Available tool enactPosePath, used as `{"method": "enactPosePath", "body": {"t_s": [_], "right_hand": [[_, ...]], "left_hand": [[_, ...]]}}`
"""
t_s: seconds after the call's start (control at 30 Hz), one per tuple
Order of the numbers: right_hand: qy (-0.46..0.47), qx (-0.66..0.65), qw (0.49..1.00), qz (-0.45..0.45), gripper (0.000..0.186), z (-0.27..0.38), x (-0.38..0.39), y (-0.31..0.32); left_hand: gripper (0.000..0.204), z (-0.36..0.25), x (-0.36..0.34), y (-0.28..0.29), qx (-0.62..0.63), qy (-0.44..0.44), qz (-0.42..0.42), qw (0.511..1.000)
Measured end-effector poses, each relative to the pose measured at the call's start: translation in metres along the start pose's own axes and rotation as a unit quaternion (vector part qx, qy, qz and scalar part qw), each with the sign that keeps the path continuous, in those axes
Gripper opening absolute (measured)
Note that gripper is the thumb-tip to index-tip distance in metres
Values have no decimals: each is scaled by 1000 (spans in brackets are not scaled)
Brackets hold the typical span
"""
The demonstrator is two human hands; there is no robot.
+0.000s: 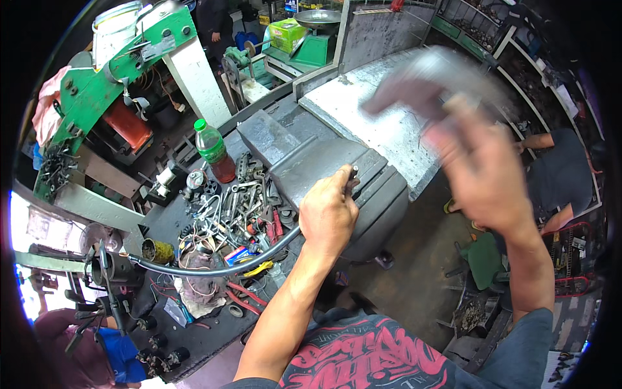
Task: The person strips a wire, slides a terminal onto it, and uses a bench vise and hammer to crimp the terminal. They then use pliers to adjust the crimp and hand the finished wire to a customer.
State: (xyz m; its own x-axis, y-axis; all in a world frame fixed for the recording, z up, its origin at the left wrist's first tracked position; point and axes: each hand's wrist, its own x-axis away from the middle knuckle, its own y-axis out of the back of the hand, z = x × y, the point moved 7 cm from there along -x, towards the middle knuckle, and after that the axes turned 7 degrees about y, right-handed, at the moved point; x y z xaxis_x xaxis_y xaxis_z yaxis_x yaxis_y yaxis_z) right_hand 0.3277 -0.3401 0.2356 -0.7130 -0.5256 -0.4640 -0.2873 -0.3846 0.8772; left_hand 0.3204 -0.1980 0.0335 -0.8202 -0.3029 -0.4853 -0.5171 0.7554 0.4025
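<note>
My left hand (327, 211) is closed on a thick dark cable (207, 270), with its short end (354, 170) showing above my fingers on a scuffed dark metal block (308, 160). The cable curves back leftward over the cluttered bench. My right hand (483, 172) is raised to the right of the block, gripping a motion-blurred tool that looks like a hammer (408, 84); its head is in the air over a pale metal plate (350, 110), apart from the cable.
Loose wrenches and fittings (246, 201), a green-capped bottle (214, 152) and red-handled pliers (246, 295) lie left. A green machine frame (110, 84) stands back left. A co-worker (560, 168) is low at right, another person (210, 23) at back, another (58, 337) at lower left.
</note>
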Motion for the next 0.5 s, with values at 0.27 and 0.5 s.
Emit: {"method": "enactPosePath", "body": {"t_s": [0.27, 0.5], "right_hand": [[18, -13, 987, 157, 38, -33, 43, -63], [-118, -157, 980, 42, 58, -64, 29, -113]], "left_hand": [[28, 0, 1, -4, -14, -9, 15, 1000], [9, 6, -4, -4, 21, 54, 1, 998]]}}
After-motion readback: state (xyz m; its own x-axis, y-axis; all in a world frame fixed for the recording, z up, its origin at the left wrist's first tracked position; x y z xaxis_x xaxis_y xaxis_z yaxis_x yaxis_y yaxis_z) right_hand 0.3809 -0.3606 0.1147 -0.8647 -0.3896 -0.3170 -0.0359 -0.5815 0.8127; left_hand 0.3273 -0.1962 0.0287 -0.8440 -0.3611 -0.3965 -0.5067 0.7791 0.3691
